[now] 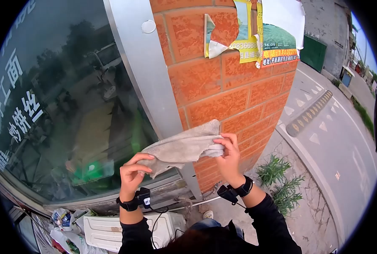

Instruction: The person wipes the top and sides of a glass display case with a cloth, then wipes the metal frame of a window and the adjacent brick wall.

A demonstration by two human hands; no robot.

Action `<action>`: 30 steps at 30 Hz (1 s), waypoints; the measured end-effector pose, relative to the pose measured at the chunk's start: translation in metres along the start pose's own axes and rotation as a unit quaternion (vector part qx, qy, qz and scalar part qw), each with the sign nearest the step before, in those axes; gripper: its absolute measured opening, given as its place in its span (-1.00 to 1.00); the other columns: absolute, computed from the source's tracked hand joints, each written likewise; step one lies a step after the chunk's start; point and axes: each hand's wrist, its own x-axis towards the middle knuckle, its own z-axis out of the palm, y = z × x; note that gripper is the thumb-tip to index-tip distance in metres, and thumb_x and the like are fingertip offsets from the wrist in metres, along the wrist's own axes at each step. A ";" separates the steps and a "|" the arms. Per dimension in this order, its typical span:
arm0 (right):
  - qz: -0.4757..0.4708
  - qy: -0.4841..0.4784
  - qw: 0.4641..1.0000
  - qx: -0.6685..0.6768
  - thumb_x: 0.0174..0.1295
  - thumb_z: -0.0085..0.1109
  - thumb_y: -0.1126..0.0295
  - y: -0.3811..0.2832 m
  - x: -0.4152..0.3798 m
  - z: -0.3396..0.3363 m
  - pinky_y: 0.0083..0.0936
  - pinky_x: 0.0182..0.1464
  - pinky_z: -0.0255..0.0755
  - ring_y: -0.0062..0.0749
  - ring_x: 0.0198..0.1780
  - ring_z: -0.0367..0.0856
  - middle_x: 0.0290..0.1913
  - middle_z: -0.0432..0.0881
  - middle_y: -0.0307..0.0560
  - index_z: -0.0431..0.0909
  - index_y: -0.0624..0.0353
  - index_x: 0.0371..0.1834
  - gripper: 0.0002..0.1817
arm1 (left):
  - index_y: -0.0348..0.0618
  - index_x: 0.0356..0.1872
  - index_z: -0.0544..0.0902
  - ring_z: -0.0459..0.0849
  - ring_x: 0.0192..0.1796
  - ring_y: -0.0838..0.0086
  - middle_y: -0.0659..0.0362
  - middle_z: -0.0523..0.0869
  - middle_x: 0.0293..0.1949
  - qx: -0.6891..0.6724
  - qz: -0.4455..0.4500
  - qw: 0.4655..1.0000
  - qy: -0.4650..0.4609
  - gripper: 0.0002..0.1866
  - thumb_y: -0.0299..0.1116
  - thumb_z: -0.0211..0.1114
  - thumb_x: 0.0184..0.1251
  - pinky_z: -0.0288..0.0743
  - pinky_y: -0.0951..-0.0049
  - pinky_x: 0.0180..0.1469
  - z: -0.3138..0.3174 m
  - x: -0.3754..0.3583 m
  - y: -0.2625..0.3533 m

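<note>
A greyish, worn cloth (175,148) is stretched between my two hands, in front of the window frame and the brick wall. My left hand (132,170) pinches its left end between thumb and fingers. At the other end, my right hand (229,155) grips a bunched part of the cloth. Behind my left hand is the large glass window (70,101) with white lettering. The silver metal frame (144,63) of the window rises behind the cloth's middle.
Torn posters (281,34) are stuck on the orange brick wall (197,80). Below the window stand a white foam box (101,230) and plastic bags (65,220). Green plants (281,182) grow at the wall's foot, beside the road (319,139).
</note>
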 end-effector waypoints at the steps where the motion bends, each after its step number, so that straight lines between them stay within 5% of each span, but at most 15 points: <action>1: -0.088 0.020 0.995 -0.041 -0.19 0.09 0.72 -0.009 0.017 0.009 -0.57 -0.03 0.30 -0.34 -0.02 0.35 -0.06 0.24 -0.04 0.47 0.28 -0.26 -0.67 | -0.34 -0.49 0.60 0.49 -0.12 0.21 -0.10 0.55 -0.21 0.007 0.046 0.999 0.027 -0.78 -0.35 0.14 -0.01 0.31 0.29 -0.05 -0.005 0.010 0.000; 5: -0.255 0.060 0.965 -0.034 -0.17 0.17 0.68 -0.016 0.069 0.047 -0.47 0.06 0.25 -0.24 0.04 0.30 -0.05 0.22 -0.03 0.45 0.28 -0.22 -0.65 | -0.36 -0.26 0.55 0.47 -0.12 0.23 -0.08 0.55 -0.21 0.134 0.160 0.972 0.109 -0.72 -0.37 0.14 0.03 0.26 0.30 0.00 0.001 0.052 0.004; 7: -0.244 0.027 0.969 -0.020 -0.18 0.18 0.66 -0.011 0.088 0.061 -0.43 0.09 0.22 -0.21 0.07 0.27 0.00 0.19 -0.02 0.43 0.27 -0.13 -0.57 | -0.36 -0.11 0.47 0.46 -0.09 0.22 -0.07 0.53 -0.16 0.294 0.150 0.910 0.251 -0.64 -0.52 0.14 -0.03 0.25 0.29 0.03 0.012 0.068 -0.003; 11: -0.272 -0.035 0.962 0.013 -0.16 0.13 0.58 0.004 0.101 0.092 -0.37 0.15 0.16 -0.12 0.10 0.24 0.10 0.13 0.03 0.35 0.32 0.02 -0.46 | -0.32 0.08 0.32 0.28 0.16 0.04 -0.12 0.27 0.13 0.444 0.158 0.852 0.229 -0.48 -0.60 0.07 -0.04 0.14 0.20 0.16 0.031 0.084 -0.014; 15: -0.291 -0.127 0.948 -0.011 -0.12 0.10 0.45 0.035 0.084 0.099 -0.27 0.03 0.26 0.05 0.03 0.32 0.02 0.29 0.13 0.39 0.30 -0.01 -0.51 | -0.34 0.22 0.04 0.09 0.22 -0.17 -0.25 0.05 0.22 0.507 0.021 0.856 0.100 -0.34 -0.31 0.03 0.09 -0.14 -0.15 0.18 0.065 0.078 -0.041; 19: -0.273 -0.188 0.943 0.023 -0.05 0.06 0.49 0.085 0.052 0.078 -0.28 -0.02 0.29 0.01 -0.03 0.35 -0.07 0.33 0.11 0.41 0.35 -0.11 -0.63 | -0.43 0.16 0.14 0.16 0.13 -0.27 -0.33 0.10 0.17 0.602 -0.094 0.788 0.083 -0.29 -0.08 -0.01 0.08 -0.11 -0.22 0.12 0.100 0.034 -0.090; 25: -0.230 -0.271 0.930 0.098 0.04 0.02 0.47 0.094 0.059 0.060 -0.24 -0.02 0.30 0.08 -0.01 0.34 0.00 0.28 0.19 0.35 0.36 -0.05 -0.63 | -0.51 0.07 0.20 0.16 0.05 -0.38 -0.44 0.14 0.10 0.638 -0.160 0.745 0.110 -0.24 0.03 0.03 0.03 0.00 -0.19 0.08 0.120 0.045 -0.088; 30: -0.272 -0.279 0.906 0.163 0.07 -0.01 0.44 0.031 0.129 0.073 -0.19 0.11 0.21 0.20 0.15 0.20 0.08 0.21 0.25 0.27 0.39 0.02 -0.58 | -0.41 0.21 0.05 0.00 0.22 -0.28 -0.34 -0.05 0.22 0.638 -0.072 0.753 0.143 -0.29 0.00 -0.19 0.20 -0.09 -0.01 0.20 0.100 0.119 -0.033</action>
